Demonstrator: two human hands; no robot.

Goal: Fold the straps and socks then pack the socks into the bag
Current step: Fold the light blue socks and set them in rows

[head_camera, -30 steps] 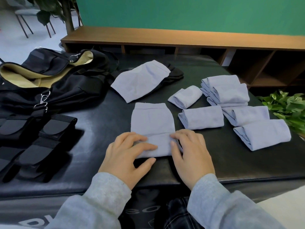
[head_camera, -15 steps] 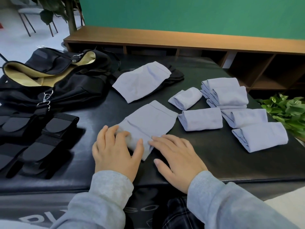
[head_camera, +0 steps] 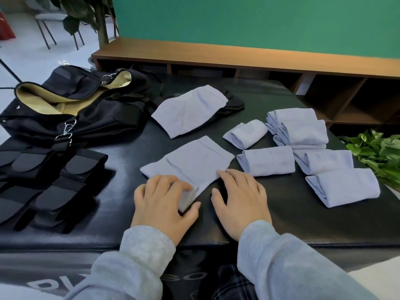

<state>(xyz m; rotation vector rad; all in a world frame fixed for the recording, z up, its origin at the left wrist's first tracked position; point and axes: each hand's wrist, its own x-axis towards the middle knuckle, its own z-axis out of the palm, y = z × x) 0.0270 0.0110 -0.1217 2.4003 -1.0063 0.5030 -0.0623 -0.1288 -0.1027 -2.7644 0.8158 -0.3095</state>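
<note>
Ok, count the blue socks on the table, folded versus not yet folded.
Sock being folded: 1
Flat sock: 1
Single folded bundles: 4
Stack of folded bundles: 1, count inside unclear
Total: 7 items

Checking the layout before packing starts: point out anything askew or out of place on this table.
One unfolded sock lies half on a black item at the table's far side, apart from the folded socks on the right. The sock being folded sits skewed under the left hand and right hand. Nothing looks damaged.
</note>
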